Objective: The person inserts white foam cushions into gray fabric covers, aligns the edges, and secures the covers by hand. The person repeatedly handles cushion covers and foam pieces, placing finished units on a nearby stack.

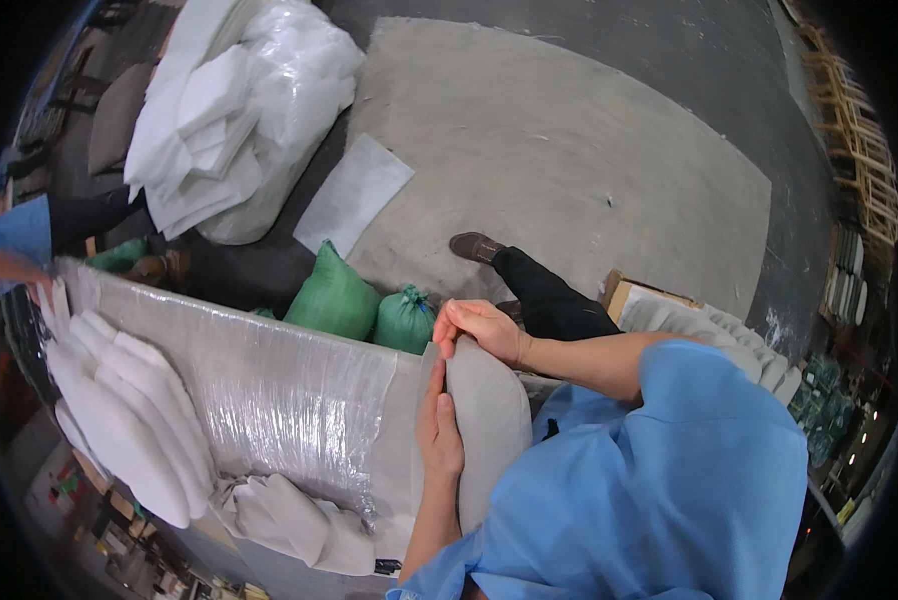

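Grey padded piece [490,430], six o'clock: probably soft, light (not slippery); take both long edges. Your left hand [440,430] is straight-fingered, pinching nothing visible; right hand [484,328] half-curled, hold unclear.

The pale grey, curved, fabric-covered pad [491,430] is one plain shade. Greyish beige shows through the long, film-wrapped panel [204,355] – its clear plastic streaked with bright white glare. The large, pointed, woven green sack [334,295] is mid-green; the small, knotted green sack [403,324] leans bluer. White runs through the bulky, plastic-bagged padding pile [304,70], the long, rounded, soft white pads [134,400] and the flat, four-sided white sheet [354,192]. Plain sky blue colours the loose cloth shirt [659,480] – above black cloth trousers [554,295] and a brown, pale-edged shoe [476,247].
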Tool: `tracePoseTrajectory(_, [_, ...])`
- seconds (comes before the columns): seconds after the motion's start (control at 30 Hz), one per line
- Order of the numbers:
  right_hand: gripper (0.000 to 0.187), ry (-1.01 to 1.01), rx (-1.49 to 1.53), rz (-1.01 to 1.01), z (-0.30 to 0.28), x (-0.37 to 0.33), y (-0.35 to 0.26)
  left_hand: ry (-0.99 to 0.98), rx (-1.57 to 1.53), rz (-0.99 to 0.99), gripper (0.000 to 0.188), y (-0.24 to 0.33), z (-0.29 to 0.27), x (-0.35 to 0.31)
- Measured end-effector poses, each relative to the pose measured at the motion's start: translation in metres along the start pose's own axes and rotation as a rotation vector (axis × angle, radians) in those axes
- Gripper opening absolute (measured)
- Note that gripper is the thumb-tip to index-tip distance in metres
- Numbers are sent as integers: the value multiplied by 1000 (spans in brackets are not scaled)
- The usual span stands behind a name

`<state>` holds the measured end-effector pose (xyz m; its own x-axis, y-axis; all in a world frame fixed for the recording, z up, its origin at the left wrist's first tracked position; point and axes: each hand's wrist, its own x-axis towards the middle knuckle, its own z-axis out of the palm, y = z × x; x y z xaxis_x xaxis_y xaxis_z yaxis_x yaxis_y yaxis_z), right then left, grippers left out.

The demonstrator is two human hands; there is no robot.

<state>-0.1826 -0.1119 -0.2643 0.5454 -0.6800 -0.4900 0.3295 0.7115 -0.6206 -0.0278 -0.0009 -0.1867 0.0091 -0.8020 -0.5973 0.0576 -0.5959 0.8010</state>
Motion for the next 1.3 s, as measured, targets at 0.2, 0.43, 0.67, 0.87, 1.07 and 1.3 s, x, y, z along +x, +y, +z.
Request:
tracePoseTrajectory(0.2, [63,-88,-5,186,-5,38,14,32,41,38,57,-7,-2,1])
tracePoseTrajectory(0.43, [60,-144,57,354,-10,54,27,-2,-57,192,55,-34,-12,6])
tracePoseTrajectory(0.67, [34,-363,-698,98,2,5,-82,-105,415,-154,46,-3,-92,-134])
tracePoseTrajectory(0.87, [70,-973,-1774,-361,96,-100,-155,370,481,-169,49,-129,-91,-243])
tracePoseTrajectory(1.07, [82,-1319,-2184,-714,162,-131,-118,1098,-256,-249,40,-180,-87,-246])
tracePoseTrajectory(1.3, [67,-1342,-1948,-693,168,-119,-90,1169,-1396,126,39,-224,8,-269])
